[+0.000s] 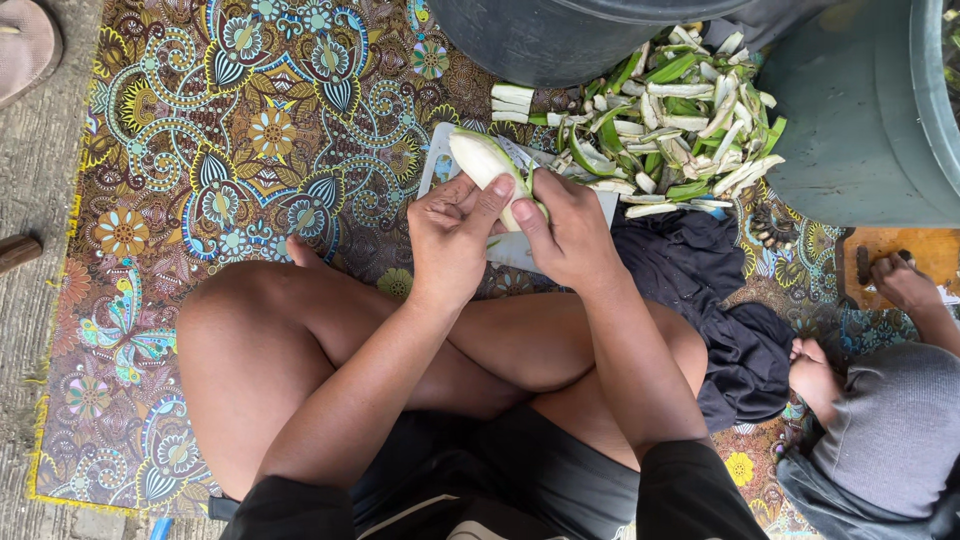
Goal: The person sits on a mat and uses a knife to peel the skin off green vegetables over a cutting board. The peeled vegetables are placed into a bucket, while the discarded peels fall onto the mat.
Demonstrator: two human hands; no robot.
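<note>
Pale green, the banana (487, 160) sits clamped in the left hand (450, 235) above the white cutting board (440, 160), steadied so the right hand (570, 235), closed around a knife (517, 155), can peel it; peels (680, 110) pile beside.

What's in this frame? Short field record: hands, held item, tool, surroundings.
left hand: grips the peeled pale fruit, thumb on its side
right hand: holds a knife, blade against the fruit
posture: seated cross-legged on patterned mat
under hands: white cutting board, mostly covered
peels: pile of green and white strips beyond the board
containers: dark tub, grey-green bin
cloth: dark, right of the knee
other person: lower right, hand on wooden board
</note>
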